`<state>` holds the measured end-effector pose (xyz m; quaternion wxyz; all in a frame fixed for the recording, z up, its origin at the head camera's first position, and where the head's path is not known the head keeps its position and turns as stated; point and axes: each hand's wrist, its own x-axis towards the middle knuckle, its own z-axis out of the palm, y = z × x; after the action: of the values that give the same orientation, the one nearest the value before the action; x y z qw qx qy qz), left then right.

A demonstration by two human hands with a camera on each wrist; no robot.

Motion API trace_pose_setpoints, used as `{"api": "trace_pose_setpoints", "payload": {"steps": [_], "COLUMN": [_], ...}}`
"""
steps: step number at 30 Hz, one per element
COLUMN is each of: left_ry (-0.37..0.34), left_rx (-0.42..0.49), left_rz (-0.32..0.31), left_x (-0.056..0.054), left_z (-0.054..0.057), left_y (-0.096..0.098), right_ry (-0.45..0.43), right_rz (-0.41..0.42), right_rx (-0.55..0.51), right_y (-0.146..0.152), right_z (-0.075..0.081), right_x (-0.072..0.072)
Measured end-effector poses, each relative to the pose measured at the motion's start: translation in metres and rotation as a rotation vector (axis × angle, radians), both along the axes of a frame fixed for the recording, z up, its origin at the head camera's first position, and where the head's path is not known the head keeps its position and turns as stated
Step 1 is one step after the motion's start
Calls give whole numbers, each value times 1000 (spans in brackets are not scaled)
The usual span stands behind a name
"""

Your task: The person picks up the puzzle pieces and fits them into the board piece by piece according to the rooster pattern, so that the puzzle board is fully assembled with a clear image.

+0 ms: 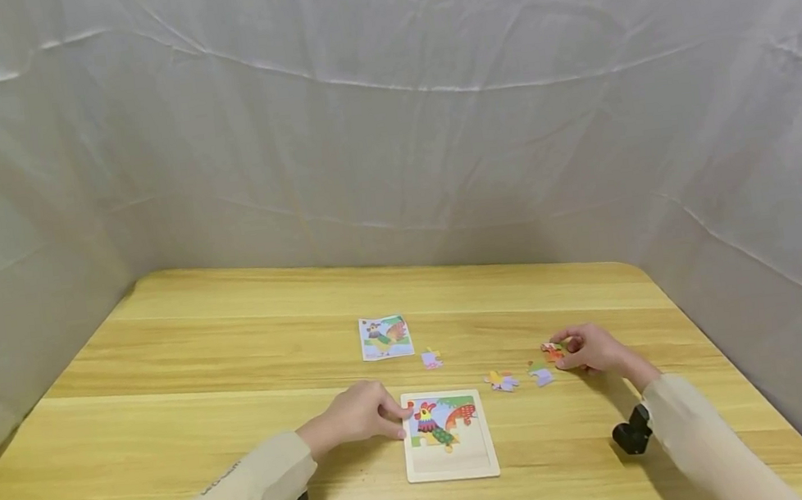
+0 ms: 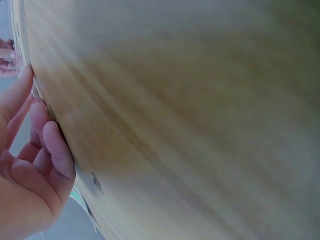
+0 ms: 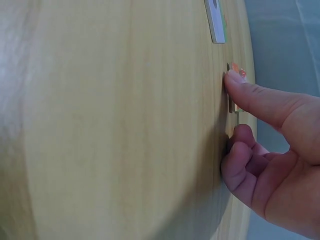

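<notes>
A square wooden puzzle tray (image 1: 456, 473) lies near the front of the table, its upper part filled with joined rooster pieces and its lower part showing bare wood. My left hand (image 1: 363, 413) holds the tray's left edge between thumb and index finger; in the left wrist view the other fingers of the left hand (image 2: 37, 165) are curled beside the edge. Out to the right, my right hand (image 1: 590, 348) pinches a red and orange puzzle piece (image 1: 552, 351) low over the table. The right thumb (image 3: 245, 90) covers part of that piece in the right wrist view.
Loose puzzle pieces lie close by: a lilac and green one (image 1: 541, 374), a yellow and lilac one (image 1: 501, 381) and a lilac one (image 1: 432, 359). Behind the tray is a rooster picture card (image 1: 385, 337). Grey cloth (image 1: 391, 160) surrounds the wooden table (image 1: 234, 351).
</notes>
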<state>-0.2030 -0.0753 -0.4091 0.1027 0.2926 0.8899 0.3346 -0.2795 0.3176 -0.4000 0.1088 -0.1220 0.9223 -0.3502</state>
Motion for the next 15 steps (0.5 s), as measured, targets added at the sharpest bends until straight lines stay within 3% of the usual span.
{"api": "trace_pose_setpoints", "payload": {"steps": [15], "left_ry": [12], "left_rx": [5], "left_rz": [-8], "left_x": [1], "left_z": [0], "left_y": [0], "right_ry": [6], "right_rz": [2], "right_rx": [-98], "right_y": [-1], "right_z": [3], "right_x": [6]}}
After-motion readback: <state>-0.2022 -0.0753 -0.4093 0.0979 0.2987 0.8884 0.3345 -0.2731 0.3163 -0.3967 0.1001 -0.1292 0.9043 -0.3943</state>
